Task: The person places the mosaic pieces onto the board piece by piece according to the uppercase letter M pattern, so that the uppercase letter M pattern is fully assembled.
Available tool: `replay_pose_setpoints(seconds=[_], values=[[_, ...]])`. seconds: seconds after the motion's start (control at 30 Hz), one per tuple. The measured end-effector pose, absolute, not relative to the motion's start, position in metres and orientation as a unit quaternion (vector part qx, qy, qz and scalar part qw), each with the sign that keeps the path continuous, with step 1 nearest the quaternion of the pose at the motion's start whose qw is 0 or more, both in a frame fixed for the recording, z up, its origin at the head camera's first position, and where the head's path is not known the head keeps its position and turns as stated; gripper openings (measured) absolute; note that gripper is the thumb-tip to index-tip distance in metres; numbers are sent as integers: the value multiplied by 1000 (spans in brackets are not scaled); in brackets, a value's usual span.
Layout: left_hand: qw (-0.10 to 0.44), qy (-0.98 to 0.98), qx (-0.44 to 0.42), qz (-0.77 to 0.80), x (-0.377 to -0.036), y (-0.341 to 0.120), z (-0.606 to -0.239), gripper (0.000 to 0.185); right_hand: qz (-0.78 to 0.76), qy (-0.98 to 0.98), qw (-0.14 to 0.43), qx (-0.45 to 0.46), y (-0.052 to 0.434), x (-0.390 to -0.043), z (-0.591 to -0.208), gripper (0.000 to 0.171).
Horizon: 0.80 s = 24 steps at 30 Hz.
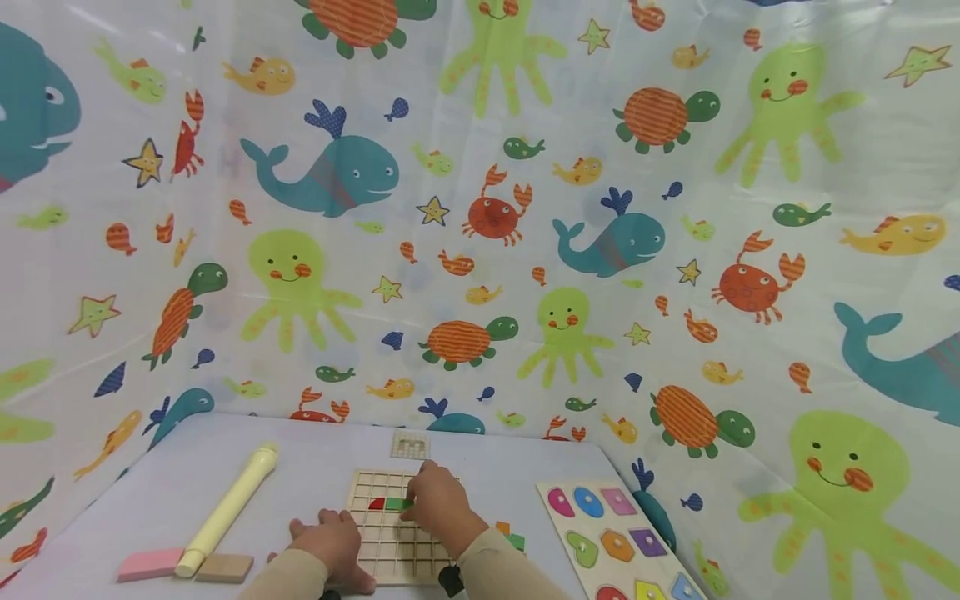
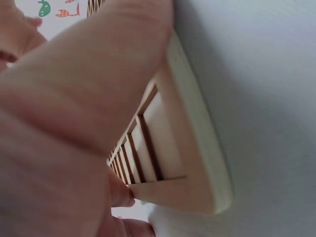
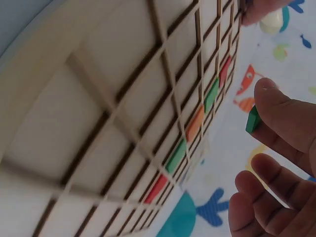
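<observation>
White desk (image 1: 315, 467), sea-creature curtain (image 1: 420, 292); grid board (image 1: 382, 550), long axis pointing away; left fingers (image 1: 330, 520) spread at edge; right fingers (image 3: 276, 111) pinching green block (image 3: 252, 120).

Head view brightly, evenly lit; wrist views dimmer. Close-up left hand (image 2: 74, 108) blurred, table (image 2: 266, 148) softly shadowed, nearest grid bars (image 3: 94, 83) defocused.

The left hand (image 1: 332, 546) lies palm down; the right hand (image 1: 440, 507) pinches, fingers (image 3: 268, 170) bent.

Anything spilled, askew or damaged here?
Nothing stands out; no spill or damage shows. The small red, green and orange pieces line up in one row of the pale wooden grid board, and the right hand pinches another small green piece.
</observation>
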<state>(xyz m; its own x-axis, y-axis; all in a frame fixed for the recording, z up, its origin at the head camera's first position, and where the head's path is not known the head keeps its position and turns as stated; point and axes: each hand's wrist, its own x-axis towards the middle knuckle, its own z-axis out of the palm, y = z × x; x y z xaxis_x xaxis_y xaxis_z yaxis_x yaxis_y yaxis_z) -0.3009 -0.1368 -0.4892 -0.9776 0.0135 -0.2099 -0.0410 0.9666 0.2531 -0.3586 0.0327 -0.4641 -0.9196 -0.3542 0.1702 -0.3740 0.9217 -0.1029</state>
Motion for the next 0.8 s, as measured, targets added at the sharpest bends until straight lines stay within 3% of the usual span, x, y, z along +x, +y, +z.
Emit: replay_pose_setpoints(seconds=[0.37,0.8], values=[[100,988,-9,113,-299,-137,-487,121,87,-976,54,190,-11,-361,-479,19],[97,988,-7,117,-299,-136,-488,123,123,-976,28,178,-14,-368,-484,19]])
